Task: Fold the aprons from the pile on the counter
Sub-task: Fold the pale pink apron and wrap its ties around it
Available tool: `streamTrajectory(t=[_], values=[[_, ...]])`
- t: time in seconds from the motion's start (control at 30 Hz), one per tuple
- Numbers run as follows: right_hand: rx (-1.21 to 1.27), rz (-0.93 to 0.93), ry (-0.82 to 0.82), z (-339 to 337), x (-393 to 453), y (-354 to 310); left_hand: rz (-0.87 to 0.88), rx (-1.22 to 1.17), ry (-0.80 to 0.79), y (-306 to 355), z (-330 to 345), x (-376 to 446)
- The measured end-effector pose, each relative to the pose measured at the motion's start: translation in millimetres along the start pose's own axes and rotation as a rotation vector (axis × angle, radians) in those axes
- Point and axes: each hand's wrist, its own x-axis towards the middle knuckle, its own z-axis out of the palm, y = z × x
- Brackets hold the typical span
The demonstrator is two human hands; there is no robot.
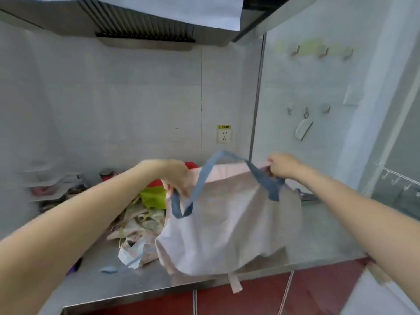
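Pale pink cloth apron (pixel 229 226) with a blue fabric neck strap (pixel 204 178) held up over the steel surface (pixel 318 242).

The left hand (pixel 176 176) and right hand (pixel 281 164) each grip a top corner, fingers closed on the cloth, so the apron hangs spread between them, its hem apparently brushing the surface's front edge. Just left lies the crumpled pile of aprons (pixel 138 223), with green and red fabric behind.
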Motion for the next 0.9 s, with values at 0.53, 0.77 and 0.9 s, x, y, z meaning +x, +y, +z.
streamTrajectory(t=[0.53, 0.77, 0.9], values=[[0.908, 0.163, 0.306, -103, 16, -32, -0.198, -0.527, 0.848, -29, -93, -14], [1.594, 0.101, -0.153, -101, 4, -28, 0.039, -1.411, 0.477, -25, -91, -32], [1.483, 0.186, 0.168, -115, 3, -40, 0.065, -1.296, 0.576, -40, -98, -25]])
